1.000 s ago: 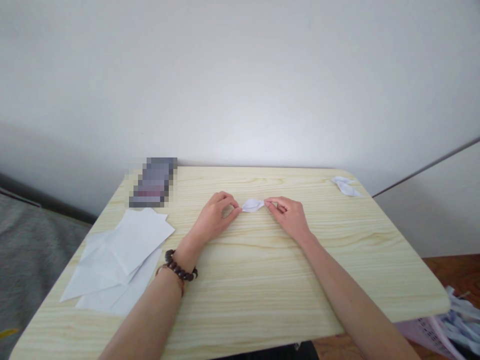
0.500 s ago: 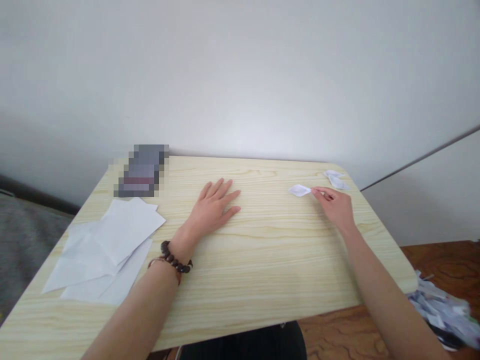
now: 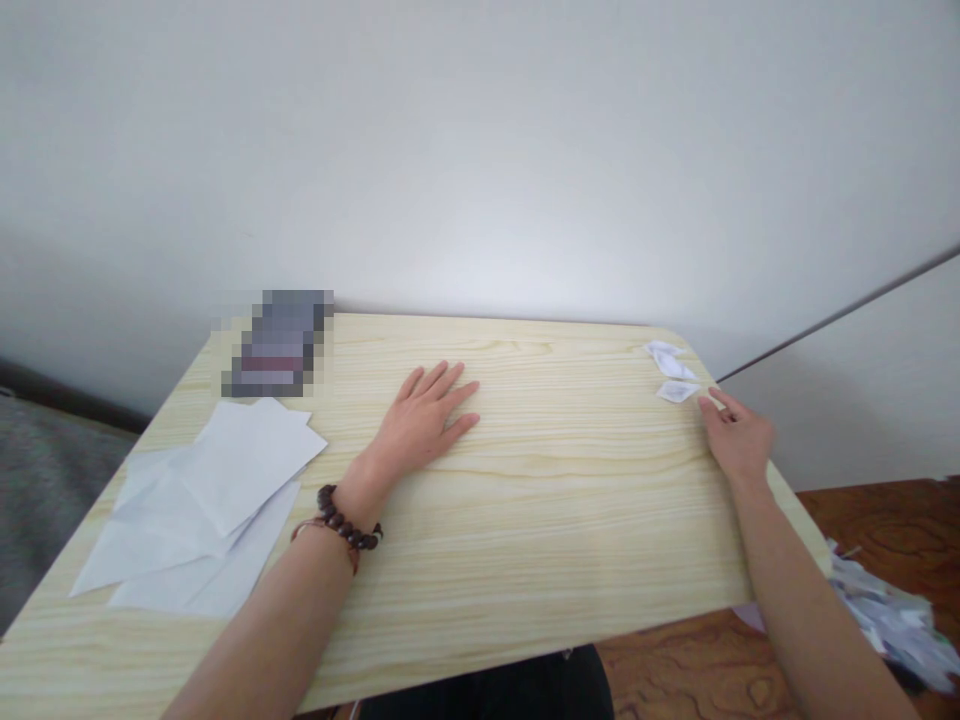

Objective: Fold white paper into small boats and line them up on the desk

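My left hand (image 3: pixel 424 420) lies flat on the wood-grain table (image 3: pixel 540 520), fingers spread, holding nothing. A dark bead bracelet (image 3: pixel 349 525) circles that wrist. At the table's right side, my right hand (image 3: pixel 739 435) has its thumb and index finger slightly apart. Just left of those fingertips rests a small folded white paper piece (image 3: pixel 677 391), pointed at both ends. It seems free of the fingers. Behind it lie more folded paper pieces (image 3: pixel 670 360), close together near the back right corner.
Several loose white paper sheets (image 3: pixel 255 460) overlap on the table's left part. Beyond them is a blurred dark rectangular object (image 3: pixel 277 345). A pale wall (image 3: pixel 480 160) borders the back edge. On the brown floor at right lies a heap of papers (image 3: pixel 892 615).
My right hand has moved right with the folded paper piece and let it go in front of the other folded pieces. My left hand has stayed in place.
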`<state>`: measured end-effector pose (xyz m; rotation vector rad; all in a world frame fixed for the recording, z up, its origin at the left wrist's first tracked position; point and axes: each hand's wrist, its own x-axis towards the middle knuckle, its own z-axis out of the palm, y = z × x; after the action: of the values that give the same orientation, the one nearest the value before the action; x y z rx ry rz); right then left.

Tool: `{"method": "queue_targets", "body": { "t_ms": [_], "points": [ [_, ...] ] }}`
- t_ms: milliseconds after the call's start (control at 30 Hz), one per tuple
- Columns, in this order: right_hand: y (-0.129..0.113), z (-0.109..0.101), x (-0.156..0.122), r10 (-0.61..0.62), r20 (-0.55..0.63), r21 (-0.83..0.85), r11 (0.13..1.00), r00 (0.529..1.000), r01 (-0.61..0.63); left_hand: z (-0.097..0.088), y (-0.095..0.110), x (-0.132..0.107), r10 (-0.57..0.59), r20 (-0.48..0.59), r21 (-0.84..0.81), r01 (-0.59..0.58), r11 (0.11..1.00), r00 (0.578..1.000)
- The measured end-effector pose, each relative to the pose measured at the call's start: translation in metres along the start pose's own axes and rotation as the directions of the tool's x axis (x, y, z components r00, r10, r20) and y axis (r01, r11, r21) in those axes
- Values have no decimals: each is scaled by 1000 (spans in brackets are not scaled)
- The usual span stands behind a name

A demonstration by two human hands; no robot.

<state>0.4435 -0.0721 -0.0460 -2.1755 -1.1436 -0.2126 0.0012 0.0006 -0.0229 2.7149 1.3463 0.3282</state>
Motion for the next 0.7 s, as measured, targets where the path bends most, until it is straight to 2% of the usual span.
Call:
{"method": "queue_targets", "body": {
  "t_ms": [67, 133, 167, 200, 233, 300, 367, 433, 467, 567, 667, 700],
  "points": [
    [-10, 3, -9, -22, -29, 2, 1000, 999, 22, -1, 0, 0, 2, -5, -9, -2, 1000, 1000],
    [-30, 7, -24, -82, -16, 15, 996, 996, 83, 0, 0, -1, 2, -12, -19, -2, 1000, 1000],
    [-45, 10, -34, -154, 24, 39, 987, 988, 153, 0, 0, -1, 1, -17, -23, -2, 1000, 1000],
    [-62, 14, -45, -253, 112, 79, 966, 961, 245, 0, -1, -1, 2, -20, -25, -3, 1000, 1000],
    [-81, 18, -56, -371, 200, 131, 927, 907, 351, 1, -1, -1, 4, -22, -27, -4, 1000, 1000],
    [-122, 28, -79, -553, 287, 234, 832, 782, 502, 2, 0, -1, 6, -19, -28, -6, 1000, 1000],
    [-162, 39, -97, -680, 294, 314, 733, 672, 604, 1, 2, -3, 2, 0, -25, -2, 1000, 1000],
    [-196, 49, -110, -758, 284, 348, 652, 588, 673, -3, 4, -7, -16, 39, -19, 17, 1000, 999],
    [-210, 53, -115, -773, 280, 349, 634, 569, 690, -7, 4, -10, -32, 58, -14, 33, 999, 998],
    [-235, 62, -121, -776, 281, 322, 630, 564, 707, -25, -1, -26, -165, 142, 32, 162, 986, 976],
    [-241, 66, -123, -756, 309, 313, 653, 577, 689, -50, -18, -44, -386, 168, 141, 366, 920, 907],
    [-241, 66, -123, -751, 315, 314, 660, 581, 682, -59, -25, -50, -466, 168, 193, 435, 879, 869]
  ]
}}
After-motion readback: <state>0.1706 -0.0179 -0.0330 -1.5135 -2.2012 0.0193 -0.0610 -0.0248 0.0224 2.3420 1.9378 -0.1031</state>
